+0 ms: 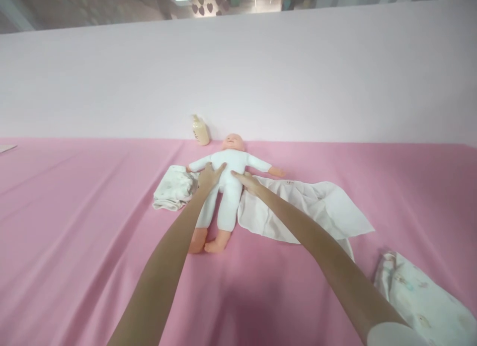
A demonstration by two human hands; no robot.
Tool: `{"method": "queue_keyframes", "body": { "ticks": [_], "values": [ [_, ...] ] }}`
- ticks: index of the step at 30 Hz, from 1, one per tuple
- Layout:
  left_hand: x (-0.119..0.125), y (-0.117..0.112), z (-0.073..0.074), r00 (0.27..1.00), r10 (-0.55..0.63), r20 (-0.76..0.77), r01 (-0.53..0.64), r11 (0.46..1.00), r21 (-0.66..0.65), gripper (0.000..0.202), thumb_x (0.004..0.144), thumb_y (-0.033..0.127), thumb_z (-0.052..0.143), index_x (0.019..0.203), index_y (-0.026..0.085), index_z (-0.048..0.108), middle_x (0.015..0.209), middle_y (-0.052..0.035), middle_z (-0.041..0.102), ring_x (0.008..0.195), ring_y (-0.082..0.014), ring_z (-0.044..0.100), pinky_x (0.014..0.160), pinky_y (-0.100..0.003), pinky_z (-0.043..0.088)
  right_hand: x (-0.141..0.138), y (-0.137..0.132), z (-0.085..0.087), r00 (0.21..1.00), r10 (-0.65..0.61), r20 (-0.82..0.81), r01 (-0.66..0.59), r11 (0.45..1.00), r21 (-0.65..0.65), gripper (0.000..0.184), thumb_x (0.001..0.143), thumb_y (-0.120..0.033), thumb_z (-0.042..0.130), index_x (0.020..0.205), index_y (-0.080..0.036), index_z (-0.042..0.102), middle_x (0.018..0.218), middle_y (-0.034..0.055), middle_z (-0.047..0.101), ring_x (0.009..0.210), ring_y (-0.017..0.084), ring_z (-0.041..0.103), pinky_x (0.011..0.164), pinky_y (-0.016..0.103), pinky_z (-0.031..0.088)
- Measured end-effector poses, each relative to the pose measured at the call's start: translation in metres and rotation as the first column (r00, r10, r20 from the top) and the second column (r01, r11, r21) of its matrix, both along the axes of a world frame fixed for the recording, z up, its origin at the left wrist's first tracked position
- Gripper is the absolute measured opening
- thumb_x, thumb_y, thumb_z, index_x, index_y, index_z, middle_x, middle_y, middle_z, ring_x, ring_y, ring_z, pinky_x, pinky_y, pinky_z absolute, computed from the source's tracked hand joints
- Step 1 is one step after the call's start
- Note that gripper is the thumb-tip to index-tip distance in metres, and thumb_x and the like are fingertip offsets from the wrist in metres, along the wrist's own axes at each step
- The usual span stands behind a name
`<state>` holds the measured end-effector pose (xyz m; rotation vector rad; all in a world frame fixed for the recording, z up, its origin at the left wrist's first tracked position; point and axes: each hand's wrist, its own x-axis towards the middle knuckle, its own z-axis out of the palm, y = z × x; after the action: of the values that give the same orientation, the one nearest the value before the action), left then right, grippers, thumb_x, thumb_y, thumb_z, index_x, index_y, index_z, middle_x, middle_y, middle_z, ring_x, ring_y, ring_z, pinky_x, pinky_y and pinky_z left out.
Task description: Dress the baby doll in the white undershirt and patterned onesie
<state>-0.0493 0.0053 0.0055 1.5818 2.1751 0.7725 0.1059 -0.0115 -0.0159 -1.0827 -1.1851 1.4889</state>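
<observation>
A baby doll (230, 187) in a white bodysuit lies on its back on the pink sheet (82, 222), head away from me, arms spread. My left hand (209, 176) rests flat on the doll's chest at its left side, fingers stretched out. My right hand (247, 181) lies flat on the doll's belly at its right side, fingers extended. Neither hand holds anything.
A folded white cloth (174, 188) lies left of the doll. A spread white cloth (309, 207) lies to its right. A printed cloth (421, 296) sits at the lower right. A cream pump bottle (200, 130) stands by the white wall (298, 78) behind the doll's head.
</observation>
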Motion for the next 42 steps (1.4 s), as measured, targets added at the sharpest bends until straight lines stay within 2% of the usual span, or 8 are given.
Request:
{"method": "queue_keyframes", "body": {
  "ticks": [6,11,15,18,22,28,36,42],
  "values": [
    [0.012,-0.032,0.051,0.999,0.041,-0.016,-0.04,0.994,0.099,0.103,0.069,0.074,0.052,0.144,0.011,0.02,0.132,-0.0232,0.051,0.123,-0.0374,0.049,0.099,-0.048,0.037,0.006,-0.019,0.021,0.977,0.015,-0.212,-0.027,0.998,-0.053,0.036,0.083,-0.031,0.065,0.111,-0.011,0.056,0.109,0.0093,0.066,0.095,0.018,0.064,0.09,0.036,0.052],
    [0.016,-0.085,0.105,0.996,-0.088,-0.006,0.087,0.966,0.243,0.095,0.072,0.067,0.055,0.145,0.017,0.02,0.139,-0.0166,0.046,0.125,-0.0367,0.047,0.102,-0.051,0.035,0.019,-0.059,0.055,0.943,0.085,-0.32,-0.049,0.992,0.12,0.039,0.081,-0.035,0.066,0.112,-0.014,0.057,0.118,0.01,0.063,0.103,0.02,0.063,0.093,0.036,0.052],
    [0.035,-0.121,0.123,0.955,-0.294,-0.033,0.287,0.892,0.35,0.079,0.076,0.059,0.055,0.141,0.023,0.03,0.139,-0.0094,0.047,0.127,-0.0324,0.044,0.105,-0.047,0.035,0.054,-0.093,0.078,0.956,0.039,-0.291,0.021,0.979,0.201,0.038,0.082,-0.037,0.064,0.112,-0.014,0.057,0.115,0.0101,0.065,0.102,0.021,0.063,0.093,0.037,0.052],
    [0.066,-0.133,0.107,0.898,-0.439,0.002,0.405,0.83,0.383,0.081,0.075,0.056,0.058,0.142,0.02,0.029,0.145,-0.0102,0.039,0.134,-0.0296,0.036,0.11,-0.043,0.029,0.098,-0.118,0.085,0.976,-0.055,-0.212,0.09,0.983,0.16,0.035,0.083,-0.035,0.063,0.111,-0.013,0.059,0.109,0.0098,0.068,0.099,0.022,0.064,0.092,0.038,0.052],
    [0.115,-0.143,0.056,0.773,-0.629,0.087,0.55,0.731,0.403,0.098,0.068,0.054,0.068,0.145,0.018,0.02,0.151,-0.0133,0.027,0.139,-0.0304,0.025,0.113,-0.043,0.024,0.157,-0.146,0.075,0.989,-0.142,-0.05,0.145,0.987,0.073,0.034,0.083,-0.036,0.064,0.11,-0.017,0.06,0.104,0.0075,0.069,0.095,0.022,0.065,0.088,0.037,0.054],
    [0.158,-0.157,0.0,0.684,-0.675,0.278,0.587,0.735,0.34,0.093,0.071,0.058,0.065,0.145,0.024,0.02,0.149,-0.0139,0.025,0.141,-0.032,0.018,0.112,-0.046,0.025,0.204,-0.159,0.038,0.983,-0.16,0.088,0.166,0.984,-0.07,0.03,0.08,-0.035,0.067,0.104,-0.017,0.062,0.101,0.0084,0.07,0.086,0.021,0.067,0.079,0.034,0.057],
    [0.166,-0.154,-0.02,0.706,-0.648,0.284,0.596,0.761,0.255,0.095,0.069,0.058,0.065,0.144,0.022,0.02,0.15,-0.0153,0.023,0.14,-0.0315,0.022,0.112,-0.047,0.026,0.21,-0.162,0.014,0.965,-0.199,0.173,0.225,0.962,-0.151,0.022,0.076,-0.036,0.068,0.09,-0.021,0.059,0.089,0.0044,0.069,0.077,0.018,0.064,0.069,0.031,0.056],
    [0.155,-0.149,-0.006,0.71,-0.683,0.171,0.672,0.73,0.126,0.094,0.071,0.065,0.057,0.144,0.017,0.022,0.148,-0.0186,0.031,0.134,-0.0375,0.034,0.106,-0.048,0.032,0.211,-0.166,0.018,0.837,-0.285,0.468,0.305,0.952,0.035,0.026,0.075,-0.044,0.063,0.084,-0.02,0.061,0.085,0.0075,0.067,0.082,0.025,0.062,0.075,0.04,0.052]
  ]
}}
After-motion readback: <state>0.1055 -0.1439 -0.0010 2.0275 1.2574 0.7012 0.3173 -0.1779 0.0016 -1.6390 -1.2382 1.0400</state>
